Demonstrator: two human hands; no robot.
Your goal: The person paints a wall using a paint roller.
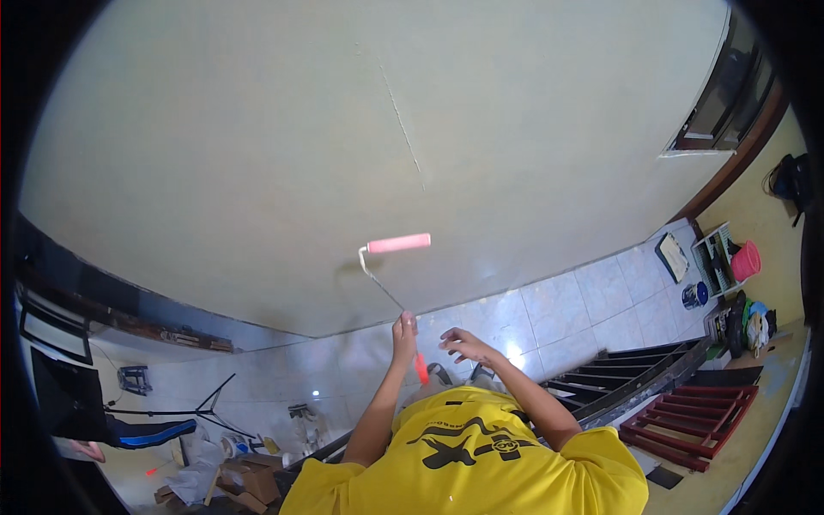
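My left hand (403, 336) grips a paint roller (400, 243) by its metal rod, just above the red handle (421, 369), which sticks out below my fingers. The pink roller sleeve is held up close to the pale wall (257, 154); whether it touches the wall I cannot tell. Just to the right, my right hand (466, 345) is free, its fingers apart and slightly curled. A thin, rough line (402, 120) runs down the wall above the roller.
A tiled floor (549, 300) borders the wall. Rightward are a tray (672, 257), a paint can (695, 294), a pink bucket (745, 260), dark metal railing (618, 378) and a red slatted frame (691, 427). Leftward stand a black tripod (210, 408) and cardboard boxes (251, 481).
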